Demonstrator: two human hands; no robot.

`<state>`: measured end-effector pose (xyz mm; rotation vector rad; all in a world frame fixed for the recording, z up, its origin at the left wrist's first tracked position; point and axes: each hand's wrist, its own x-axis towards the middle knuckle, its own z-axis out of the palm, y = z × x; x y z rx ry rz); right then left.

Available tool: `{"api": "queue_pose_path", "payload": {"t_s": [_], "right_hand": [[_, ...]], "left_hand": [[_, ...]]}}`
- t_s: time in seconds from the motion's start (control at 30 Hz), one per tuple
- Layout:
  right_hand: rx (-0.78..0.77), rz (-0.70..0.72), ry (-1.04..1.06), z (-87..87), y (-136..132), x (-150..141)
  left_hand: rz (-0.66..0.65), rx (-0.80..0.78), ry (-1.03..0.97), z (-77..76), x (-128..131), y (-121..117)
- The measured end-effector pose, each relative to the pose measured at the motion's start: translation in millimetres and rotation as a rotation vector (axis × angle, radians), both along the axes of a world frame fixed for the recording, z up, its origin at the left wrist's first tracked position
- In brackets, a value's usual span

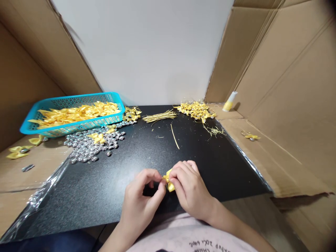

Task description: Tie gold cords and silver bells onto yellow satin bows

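Here, the left hand (143, 196) pinches what looks like the twisted end of a yellow ribbon bow (170, 186); the right hand (190, 189) grips the bow's loops.

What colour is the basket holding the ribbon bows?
The basket is bright turquoise blue, seen in the head view.

The right hand (189, 186) partly hides the yellow bow (170, 187).

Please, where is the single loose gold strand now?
In the head view, the single thin gold strand lies just right of centre on the black tabletop, between the bundled gold strands and the right hand.
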<state>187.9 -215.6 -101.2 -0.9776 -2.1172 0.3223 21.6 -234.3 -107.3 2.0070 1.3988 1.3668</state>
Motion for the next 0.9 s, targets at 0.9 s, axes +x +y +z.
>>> {"api": "queue_pose_path", "payload": {"t_s": [0.9], "right_hand": [[-0.143,-0.013,0.182,-0.2,0.4,1.7]], "left_hand": [[-0.142,-0.192,-0.089,-4.6,-1.7,0.6]]}}
